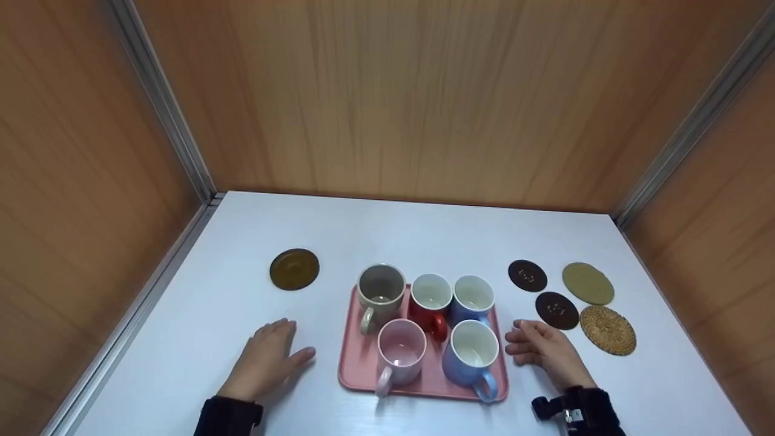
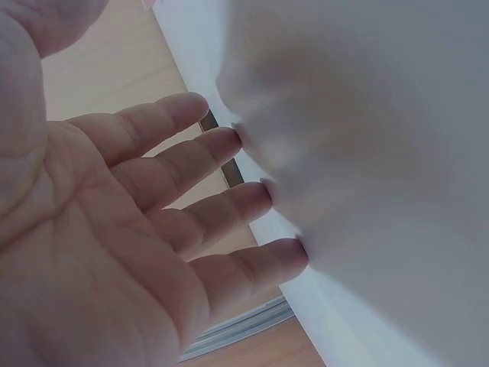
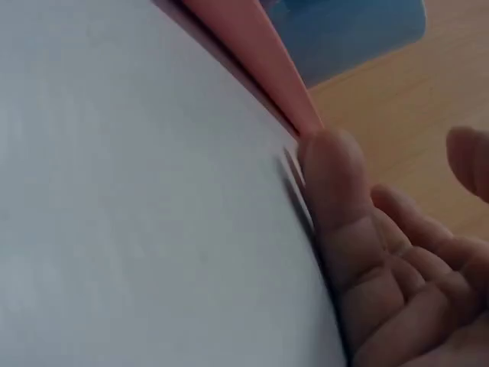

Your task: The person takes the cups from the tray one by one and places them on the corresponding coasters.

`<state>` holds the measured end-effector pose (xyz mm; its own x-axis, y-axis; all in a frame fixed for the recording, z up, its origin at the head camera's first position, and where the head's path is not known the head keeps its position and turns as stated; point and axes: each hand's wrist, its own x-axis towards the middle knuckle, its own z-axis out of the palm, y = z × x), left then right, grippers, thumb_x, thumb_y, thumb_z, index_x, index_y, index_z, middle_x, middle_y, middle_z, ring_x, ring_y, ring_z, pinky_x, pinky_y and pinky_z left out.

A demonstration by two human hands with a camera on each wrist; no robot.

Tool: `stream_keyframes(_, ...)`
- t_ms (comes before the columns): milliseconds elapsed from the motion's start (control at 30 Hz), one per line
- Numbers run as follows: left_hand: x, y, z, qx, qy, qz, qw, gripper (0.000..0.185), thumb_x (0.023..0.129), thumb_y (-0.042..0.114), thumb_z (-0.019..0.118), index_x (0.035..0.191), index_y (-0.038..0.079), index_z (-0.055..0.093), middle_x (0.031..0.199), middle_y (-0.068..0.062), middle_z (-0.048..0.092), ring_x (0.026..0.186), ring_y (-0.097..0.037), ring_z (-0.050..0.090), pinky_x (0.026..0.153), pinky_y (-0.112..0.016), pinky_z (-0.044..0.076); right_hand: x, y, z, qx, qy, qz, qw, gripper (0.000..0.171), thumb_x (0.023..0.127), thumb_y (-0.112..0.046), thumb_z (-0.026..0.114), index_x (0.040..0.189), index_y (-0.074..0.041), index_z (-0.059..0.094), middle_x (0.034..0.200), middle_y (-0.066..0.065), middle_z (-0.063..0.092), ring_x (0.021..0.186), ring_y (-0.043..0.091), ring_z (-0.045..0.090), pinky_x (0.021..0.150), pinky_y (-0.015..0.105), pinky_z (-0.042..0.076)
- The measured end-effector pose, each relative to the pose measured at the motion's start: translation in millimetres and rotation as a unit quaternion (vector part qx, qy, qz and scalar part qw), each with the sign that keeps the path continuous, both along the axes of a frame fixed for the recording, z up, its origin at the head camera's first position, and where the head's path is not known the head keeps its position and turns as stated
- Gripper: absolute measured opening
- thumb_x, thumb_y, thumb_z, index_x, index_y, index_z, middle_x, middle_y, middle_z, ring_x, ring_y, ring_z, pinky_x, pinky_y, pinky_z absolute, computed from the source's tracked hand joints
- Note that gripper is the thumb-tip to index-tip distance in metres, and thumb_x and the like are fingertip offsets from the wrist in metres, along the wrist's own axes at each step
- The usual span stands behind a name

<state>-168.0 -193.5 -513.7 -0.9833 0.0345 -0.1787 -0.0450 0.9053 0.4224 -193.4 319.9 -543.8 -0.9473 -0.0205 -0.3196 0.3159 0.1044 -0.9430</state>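
A pink tray (image 1: 361, 369) bears several mugs: a grey one (image 1: 381, 297), a red one (image 1: 427, 309), a pink one (image 1: 401, 351), a blue one (image 1: 469, 303) at the back right and a light blue one (image 1: 471, 357) at the front right. To the tray's left, my left hand (image 1: 266, 360) rests its fingertips on the table, thumb spread, holding nothing. Close by the right rim lies my right hand (image 1: 545, 348), its fingers loosely bent and holding nothing. In the right wrist view a fingertip (image 3: 332, 168) is at the tray's edge (image 3: 252, 46); contact is unclear.
Two dark brown coasters (image 1: 527, 275), an olive-green one (image 1: 588, 283) and a woven one (image 1: 608, 330) lie on the white table (image 1: 387, 224) at the right. A brownish round coaster (image 1: 294, 269) lies back left. Wooden panels (image 1: 387, 97) enclose the back and sides.
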Motion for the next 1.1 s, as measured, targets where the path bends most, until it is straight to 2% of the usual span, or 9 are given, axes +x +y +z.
stream_keyframes(167, -4.0, 0.7, 4.4, 0.012, 0.003, -0.005, 0.9999, 0.076, 0.089, 0.049, 0.068, 0.142, -0.003, 0.048, 0.149, -0.026, 0.046, 0.142, -0.045, 0.038, 0.116, -0.063, 0.028, 4.2, -7.1, 8.3, 0.076, -0.006, 0.098, 0.992, 0.062, 0.097, -0.045, 0.059, 0.133, 0.004, 0.052, 0.095, 0.008, 0.071, 0.076, 0.019, 0.069, 0.065, 0.032, 0.06)
stream_keyframes(267, -5.9, 1.3, 6.4, 0.017, 0.0, -0.006, 0.9998, 0.077, 0.089, 0.049, 0.068, 0.142, -0.003, 0.048, 0.149, -0.026, 0.046, 0.142, -0.045, 0.038, 0.116, -0.063, 0.029, 5.4, -9.4, 11.3, 0.124, 0.0, 0.121, 0.985, 0.065, 0.092, -0.047, 0.066, 0.131, 0.003, 0.053, 0.084, 0.006, 0.07, 0.067, 0.016, 0.065, 0.057, 0.03, 0.057)
stream_keyframes(367, -8.3, 1.7, 7.8, 0.021, -0.01, -0.004, 0.9997, 0.077, 0.089, 0.049, 0.068, 0.143, -0.002, 0.047, 0.15, -0.025, 0.046, 0.142, -0.044, 0.038, 0.116, -0.062, 0.029, 5.7, -11.0, 11.9, 0.153, 0.005, 0.124, 0.98, 0.067, 0.086, -0.047, 0.072, 0.129, 0.002, 0.054, 0.075, 0.006, 0.069, 0.058, 0.014, 0.062, 0.051, 0.029, 0.054)
stream_keyframes(533, -12.0, 1.7, 9.8, 0.015, -0.014, 0.002, 0.9998, 0.08, 0.088, 0.052, 0.068, 0.143, -0.003, 0.047, 0.152, -0.027, 0.041, 0.143, -0.046, 0.035, 0.115, -0.063, 0.03, 4.4, -11.2, 8.7, 0.15, 0.005, 0.112, 0.982, 0.067, 0.081, -0.046, 0.078, 0.125, 0.0, 0.055, 0.071, 0.005, 0.067, 0.052, 0.012, 0.058, 0.049, 0.028, 0.053)
stream_keyframes(667, -14.8, -1.2, 10.8, 0.01, 0.026, -0.006, 0.9996, 0.085, 0.088, 0.049, 0.069, 0.145, -0.007, 0.041, 0.155, -0.033, 0.031, 0.144, -0.052, 0.027, 0.115, -0.066, 0.028, 3.5, -8.1, 5.9, 0.139, 0.0, 0.113, 0.984, 0.068, 0.081, -0.046, 0.078, 0.125, 0.0, 0.055, 0.072, 0.005, 0.067, 0.054, 0.013, 0.06, 0.05, 0.028, 0.053)
stream_keyframes(800, -24.7, -6.6, 10.9, -0.006, 0.052, -0.014, 0.9985, 0.093, 0.087, 0.048, 0.07, 0.148, -0.01, 0.031, 0.157, -0.036, 0.024, 0.145, -0.057, 0.019, 0.116, -0.068, 0.022, 2.7, -6.1, 3.3, 0.123, -0.003, 0.118, 0.985, 0.068, 0.081, -0.044, 0.078, 0.127, 0.0, 0.054, 0.074, 0.005, 0.069, 0.056, 0.013, 0.061, 0.052, 0.027, 0.054)
stream_keyframes(933, -36.0, -11.8, 10.0, -0.015, 0.051, -0.013, 0.9985, 0.098, 0.087, 0.048, 0.071, 0.151, -0.011, 0.024, 0.159, -0.034, 0.018, 0.146, -0.057, 0.015, 0.115, -0.07, 0.02, 2.3, -6.8, 0.9, 0.109, -0.004, 0.122, 0.986, 0.069, 0.082, -0.044, 0.078, 0.129, 0.001, 0.053, 0.076, 0.005, 0.069, 0.058, 0.012, 0.062, 0.052, 0.027, 0.054)
stream_keyframes(1100, -42.8, -13.6, 9.3, -0.016, 0.04, -0.009, 0.999, 0.1, 0.088, 0.046, 0.071, 0.151, -0.012, 0.021, 0.16, -0.034, 0.014, 0.146, -0.057, 0.013, 0.115, -0.07, 0.02, 1.3, -7.5, -0.5, 0.096, -0.007, 0.125, 0.987, 0.07, 0.082, -0.042, 0.078, 0.131, 0.002, 0.052, 0.077, 0.005, 0.069, 0.06, 0.012, 0.063, 0.053, 0.027, 0.055)
